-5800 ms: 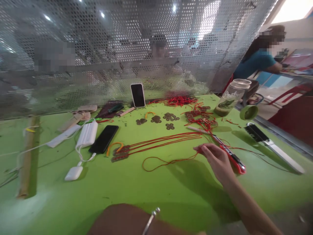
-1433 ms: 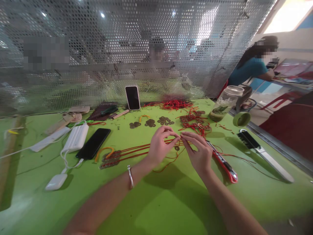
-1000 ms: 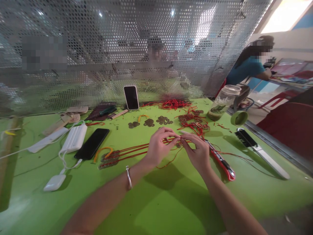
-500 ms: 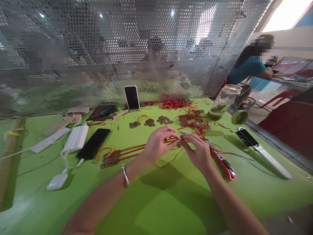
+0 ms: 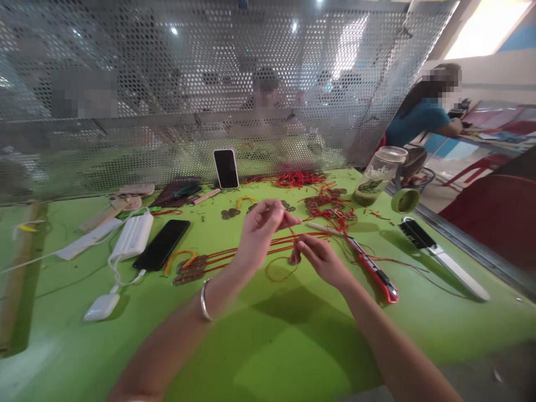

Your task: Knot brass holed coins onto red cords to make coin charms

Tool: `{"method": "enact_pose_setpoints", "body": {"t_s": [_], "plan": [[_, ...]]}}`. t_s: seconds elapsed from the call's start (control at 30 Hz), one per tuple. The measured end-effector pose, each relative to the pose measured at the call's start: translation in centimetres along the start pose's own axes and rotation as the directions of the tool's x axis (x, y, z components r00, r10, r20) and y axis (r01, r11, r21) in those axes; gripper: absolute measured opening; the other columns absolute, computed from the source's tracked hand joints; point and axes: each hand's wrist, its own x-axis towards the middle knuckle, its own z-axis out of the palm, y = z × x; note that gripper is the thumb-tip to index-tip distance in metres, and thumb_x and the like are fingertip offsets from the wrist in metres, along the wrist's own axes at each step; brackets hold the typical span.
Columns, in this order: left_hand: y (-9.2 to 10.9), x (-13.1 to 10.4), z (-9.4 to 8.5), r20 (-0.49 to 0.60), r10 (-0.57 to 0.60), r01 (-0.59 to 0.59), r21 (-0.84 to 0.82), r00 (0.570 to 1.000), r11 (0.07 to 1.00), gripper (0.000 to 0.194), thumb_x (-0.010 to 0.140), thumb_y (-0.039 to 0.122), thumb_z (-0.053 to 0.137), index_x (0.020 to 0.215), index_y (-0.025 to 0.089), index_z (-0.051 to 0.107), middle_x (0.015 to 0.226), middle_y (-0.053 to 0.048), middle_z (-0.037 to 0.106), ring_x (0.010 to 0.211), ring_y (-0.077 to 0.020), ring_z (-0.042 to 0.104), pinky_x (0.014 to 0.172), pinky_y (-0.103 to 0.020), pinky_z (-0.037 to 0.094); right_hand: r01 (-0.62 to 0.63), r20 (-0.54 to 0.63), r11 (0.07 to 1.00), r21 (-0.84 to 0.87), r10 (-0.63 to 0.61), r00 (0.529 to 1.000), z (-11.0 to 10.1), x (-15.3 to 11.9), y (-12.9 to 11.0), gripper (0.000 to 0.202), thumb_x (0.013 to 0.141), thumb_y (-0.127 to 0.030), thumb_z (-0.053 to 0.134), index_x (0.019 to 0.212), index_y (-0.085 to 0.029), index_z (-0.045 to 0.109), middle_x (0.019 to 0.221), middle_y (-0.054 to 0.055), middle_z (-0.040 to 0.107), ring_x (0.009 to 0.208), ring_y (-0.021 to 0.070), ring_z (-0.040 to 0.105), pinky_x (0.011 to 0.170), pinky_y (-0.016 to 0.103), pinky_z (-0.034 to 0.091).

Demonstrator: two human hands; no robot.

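My left hand point(image 5: 262, 231) is raised over the green table, its fingers pinched on a thin red cord point(image 5: 293, 233). Lower and to the right, my right hand point(image 5: 322, 259) is closed on the same cord near its fingertips. A small round coin-like piece point(image 5: 294, 258) shows just under those fingers; whether they grip it I cannot tell. Beneath both hands run several red strands point(image 5: 226, 258) from a row of coins point(image 5: 190, 271) at left. A loop of thin cord point(image 5: 270, 274) hangs or lies below the hands.
A red utility knife point(image 5: 377, 273) and a brush point(image 5: 454, 268) lie at right. Behind them are a glass jar point(image 5: 379, 176) and its green lid point(image 5: 405, 201). Red-corded coins point(image 5: 330, 206) lie at the back. A black phone point(image 5: 162, 245) and white power bank point(image 5: 133, 234) rest at left.
My left hand has lifted and turned, coming apart from the right hand. The right hand has moved slightly left and down. Red cord now shows stretched between them.
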Motion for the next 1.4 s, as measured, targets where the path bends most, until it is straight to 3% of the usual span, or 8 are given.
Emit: {"method": "enact_pose_setpoints", "body": {"t_s": [0.17, 0.37, 0.63, 0.83, 0.93, 1.03, 1.17, 1.4], "plan": [[6.8, 0.5, -2.7, -0.262, 0.069, -0.144, -0.279, 0.963, 0.949, 0.012, 0.086, 0.014, 0.056, 0.075, 0.018, 0.051, 0.058, 0.007, 0.04, 0.044, -0.0027, 0.04, 0.04, -0.013, 0.036, -0.043, 0.106, 0.992, 0.122, 0.03, 0.994, 0.1, 0.0, 0.1, 0.04, 0.093, -0.051, 0.04, 0.072, -0.019, 0.051, 0.062, 0.0, 0.057, 0.054, 0.0104, 0.055, 0.053, 0.022, 0.046], [12.5, -1.6, -8.3, -0.544, 0.19, -0.355, -0.216, 0.818, 0.91, 0.026, 0.093, 0.007, 0.037, 0.07, 0.016, 0.044, 0.053, 0.008, 0.036, 0.04, -0.0021, 0.031, 0.039, -0.012, 0.029, -0.069, 0.154, 0.982, 0.174, 0.042, 0.987, 0.3, 0.5, 0.3, 0.043, 0.088, -0.057, 0.045, 0.072, -0.018, 0.054, 0.059, -0.001, 0.057, 0.05, 0.0094, 0.053, 0.051, 0.021, 0.047], [13.2, -7.0, -10.5, -0.687, 0.216, -0.39, -0.106, 0.694, 0.915, 0.029, 0.094, 0.006, 0.036, 0.067, 0.017, 0.042, 0.051, 0.007, 0.037, 0.038, -0.0026, 0.029, 0.036, -0.014, 0.026, 0.006, 0.189, 0.966, 0.259, -0.056, 0.98, 2.0, 0.4, -0.3, 0.039, 0.083, -0.055, 0.055, 0.073, -0.017, 0.058, 0.065, 0.002, 0.062, 0.062, 0.0132, 0.061, 0.062, 0.026, 0.052], [12.4, -11.0, -11.0, -0.791, 0.215, -0.409, -0.049, 0.572, 0.911, 0.032, 0.09, 0.004, 0.043, 0.062, 0.018, 0.039, 0.047, 0.007, 0.036, 0.037, -0.005, 0.022, 0.034, -0.016, 0.019, 0.072, 0.168, 0.938, 0.338, -0.136, 0.976, 2.9, -0.7, -0.8, 0.041, 0.086, -0.057, 0.048, 0.071, -0.019, 0.047, 0.108, 0.009, 0.059, 0.081, 0.0135, 0.064, 0.078, 0.032, 0.053], [12.0, -11.8, -10.9, -0.813, 0.213, -0.407, -0.032, 0.542, 0.913, 0.034, 0.087, 0.003, 0.047, 0.057, 0.018, 0.037, 0.044, 0.007, 0.034, 0.036, -0.0058, 0.019, 0.032, -0.019, 0.015, 0.076, 0.244, 0.95, 0.302, -0.154, 0.957, 2.8, -0.8, -0.6, 0.04, 0.086, -0.056, 0.049, 0.071, -0.019, 0.047, 0.101, 0.008, 0.062, 0.079, 0.0132, 0.063, 0.078, 0.032, 0.053], [12.8, -10.6, -9.8, -0.783, 0.237, -0.408, -0.023, 0.575, 0.913, 0.034, 0.085, 0.004, 0.05, 0.056, 0.018, 0.039, 0.046, 0.007, 0.034, 0.035, -0.0045, 0.021, 0.033, -0.019, 0.018, 0.076, 0.352, 0.976, 0.204, -0.146, 0.925, 2.9, -0.6, 0.0, 0.036, 0.083, -0.051, 0.055, 0.071, -0.017, 0.056, 0.084, 0.006, 0.066, 0.076, 0.0143, 0.063, 0.076, 0.031, 0.053], [14.5, -7.3, -6.2, -0.65, 0.257, -0.377, -0.049, 0.715, 0.925, 0.031, 0.086, 0.006, 0.051, 0.058, 0.017, 0.045, 0.051, 0.007, 0.036, 0.037, -0.003, 0.028, 0.036, -0.016, 0.025, 0.075, 0.411, 0.996, 0.053, -0.09, 0.907, 3.4, -0.5, 1.2, 0.034, 0.082, -0.047, 0.056, 0.076, -0.015, 0.066, 0.077, 0.006, 0.068, 0.072, 0.0153, 0.064, 0.071, 0.029, 0.052], [15.2, -4.6, -0.9, -0.312, 0.205, -0.248, -0.104, 0.928, 0.963, 0.026, 0.088, 0.008, 0.049, 0.065, 0.017, 0.05, 0.053, 0.007, 0.04, 0.038, -0.0021, 0.03, 0.038, -0.015, 0.024, 0.093, 0.292, 0.986, -0.135, -0.051, 0.955, 4.7, -0.7, 0.9, 0.032, 0.077, -0.045, 0.063, 0.088, -0.016, 0.071, 0.075, 0.006, 0.065, 0.065, 0.0146, 0.057, 0.064, 0.028, 0.046]]}}
